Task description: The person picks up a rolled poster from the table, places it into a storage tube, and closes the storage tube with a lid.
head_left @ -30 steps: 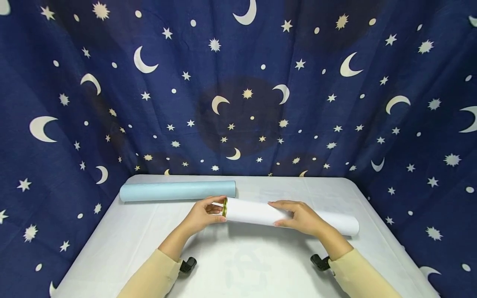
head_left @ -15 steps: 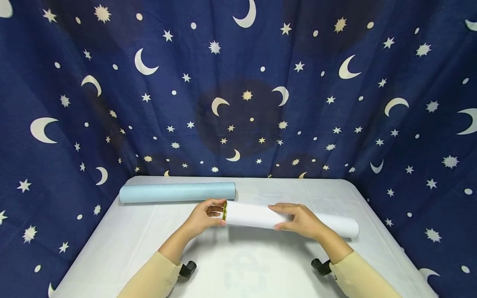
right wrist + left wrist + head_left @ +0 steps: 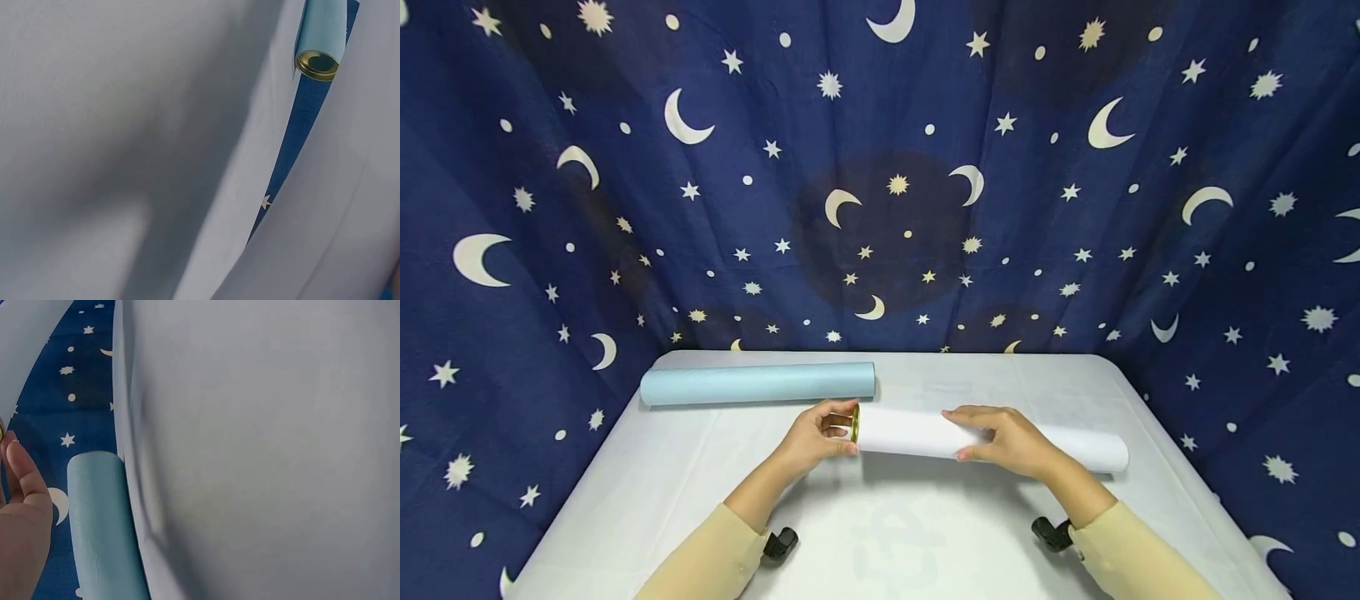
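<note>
A long white cardboard tube [image 3: 906, 431] lies slanted across my front in the head view, its right end farther out and a little lower in the picture. My left hand [image 3: 808, 437] grips its left end at the gold metal rim [image 3: 854, 423], thumb below and fingers above. Around the middle of the tube my right hand [image 3: 1006, 442] holds on, thumb on the near side and fingers over the top. In the left wrist view the left fingers [image 3: 25, 469] reach the rim at the picture's edge. The right wrist view shows mostly the white tube's side [image 3: 350, 206].
A light blue tube [image 3: 760, 384] lies behind on the left of the white table [image 3: 895, 533]. Its gold metal end [image 3: 317, 65] shows in the right wrist view. A dark blue curtain [image 3: 880, 167] with moons and stars hangs behind and along both sides.
The white tube's left end and my left hand have sunk slightly. Both hands keep their hold, and the light blue tube stays in place.
</note>
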{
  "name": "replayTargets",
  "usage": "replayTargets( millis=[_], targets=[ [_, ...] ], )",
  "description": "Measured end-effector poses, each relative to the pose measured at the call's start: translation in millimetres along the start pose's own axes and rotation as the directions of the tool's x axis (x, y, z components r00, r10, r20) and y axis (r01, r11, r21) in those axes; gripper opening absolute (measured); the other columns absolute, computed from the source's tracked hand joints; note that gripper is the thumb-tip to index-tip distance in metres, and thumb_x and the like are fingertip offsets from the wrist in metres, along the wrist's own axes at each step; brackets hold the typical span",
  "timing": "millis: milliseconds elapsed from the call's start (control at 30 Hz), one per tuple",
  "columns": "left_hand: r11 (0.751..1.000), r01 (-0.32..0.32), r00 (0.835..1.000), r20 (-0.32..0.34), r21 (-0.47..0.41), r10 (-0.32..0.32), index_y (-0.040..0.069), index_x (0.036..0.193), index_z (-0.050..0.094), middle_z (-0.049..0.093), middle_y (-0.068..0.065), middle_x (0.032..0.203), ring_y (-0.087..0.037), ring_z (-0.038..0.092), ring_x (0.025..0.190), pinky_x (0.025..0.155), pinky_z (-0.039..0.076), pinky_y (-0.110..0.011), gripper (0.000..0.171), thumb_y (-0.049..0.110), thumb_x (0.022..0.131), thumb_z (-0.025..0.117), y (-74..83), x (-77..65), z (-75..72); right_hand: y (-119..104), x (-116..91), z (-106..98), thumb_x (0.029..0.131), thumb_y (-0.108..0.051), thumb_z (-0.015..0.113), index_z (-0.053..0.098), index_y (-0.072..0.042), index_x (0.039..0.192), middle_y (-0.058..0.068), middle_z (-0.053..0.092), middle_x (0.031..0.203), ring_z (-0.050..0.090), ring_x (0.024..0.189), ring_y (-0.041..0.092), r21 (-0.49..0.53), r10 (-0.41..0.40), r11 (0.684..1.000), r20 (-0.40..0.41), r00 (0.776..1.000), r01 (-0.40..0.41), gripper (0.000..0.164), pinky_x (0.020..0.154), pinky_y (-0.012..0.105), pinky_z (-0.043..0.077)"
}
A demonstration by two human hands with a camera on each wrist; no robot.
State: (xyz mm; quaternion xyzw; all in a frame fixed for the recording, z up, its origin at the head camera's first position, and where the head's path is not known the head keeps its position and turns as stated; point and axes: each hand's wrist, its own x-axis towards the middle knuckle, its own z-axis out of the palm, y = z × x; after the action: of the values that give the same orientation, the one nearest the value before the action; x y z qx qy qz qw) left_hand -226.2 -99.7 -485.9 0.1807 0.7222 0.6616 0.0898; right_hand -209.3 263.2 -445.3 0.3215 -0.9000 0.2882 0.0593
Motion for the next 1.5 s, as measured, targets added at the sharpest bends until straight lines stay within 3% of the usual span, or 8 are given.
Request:
replayTargets(
  millis=[300,567,833,1133,1300,1500],
  targets=[
    [0.999,-0.039,0.999,0.01,0.035,0.038,0.0,0.129,0.061,0.061,-0.015,0.134,-0.026,0.061,0.113,0.096,0.051,-0.036,0.066,0.006,0.07,0.09,3.4,4.0,-4.6,-1,4,-3,0.075,-0.042,0.085,0.066,-0.025,0.135,0.009,0.065,0.133,0.061,0.123,0.03,-0.019,-0.027,0.999,0.0,1.0,0.027,0.065,0.101,0.051,0.049],
    [0.998,-0.014,1.0,0.021,0.062,0.013,0.002,0.137,0.057,0.062,-0.013,0.125,-0.028,0.061,0.113,0.097,0.051,-0.04,0.072,0.004,0.072,0.089,7.7,8.2,-6.0,0,5,-3,0.073,-0.036,0.088,0.066,-0.026,0.134,0.011,0.066,0.131,0.062,0.121,0.032,-0.042,-0.029,0.999,-0.031,0.999,0.027,0.065,0.1,0.053,0.049],
    [0.994,-0.043,0.997,0.071,0.105,0.036,0.002,0.14,0.054,0.059,-0.016,0.13,-0.032,0.059,0.119,0.101,0.049,-0.046,0.071,0.004,0.077,0.085,5.7,6.8,-4.6,1,5,-1,0.075,-0.04,0.085,0.065,-0.027,0.136,0.009,0.065,0.133,0.062,0.121,0.03,-0.09,-0.015,0.996,0.013,1.0,0.017,0.066,0.097,0.05,0.052],
    [0.975,-0.055,0.996,0.078,0.216,0.039,0.013,0.143,0.054,0.057,-0.009,0.138,-0.028,0.058,0.122,0.101,0.049,-0.043,0.07,0.017,0.081,0.085,9.9,1.2,-8.3,1,7,-4,0.074,-0.031,0.088,0.064,-0.026,0.137,0.009,0.065,0.133,0.061,0.122,0.031,-0.119,-0.039,0.992,0.022,0.999,0.041,0.067,0.099,0.053,0.049],
    [0.955,-0.104,0.994,0.049,0.279,0.094,0.015,0.141,0.055,0.057,-0.01,0.14,-0.028,0.057,0.124,0.103,0.047,-0.044,0.06,0.021,0.087,0.08,18.2,-5.6,-21.3,6,10,-4,0.074,-0.027,0.089,0.066,-0.025,0.135,0.007,0.065,0.133,0.06,0.123,0.031,-0.139,-0.074,0.987,0.018,0.997,0.075,0.066,0.1,0.052,0.049],
    [0.935,-0.09,0.994,-0.032,0.344,0.107,0.013,0.138,0.057,0.059,-0.008,0.137,-0.026,0.057,0.123,0.105,0.045,-0.047,0.047,0.026,0.095,0.071,26.2,-13.1,-37.6,15,11,-10,0.075,-0.026,0.089,0.066,-0.021,0.135,0.011,0.064,0.133,0.059,0.124,0.033,-0.161,-0.078,0.984,0.009,0.997,0.079,0.065,0.1,0.054,0.048]
  ],
)
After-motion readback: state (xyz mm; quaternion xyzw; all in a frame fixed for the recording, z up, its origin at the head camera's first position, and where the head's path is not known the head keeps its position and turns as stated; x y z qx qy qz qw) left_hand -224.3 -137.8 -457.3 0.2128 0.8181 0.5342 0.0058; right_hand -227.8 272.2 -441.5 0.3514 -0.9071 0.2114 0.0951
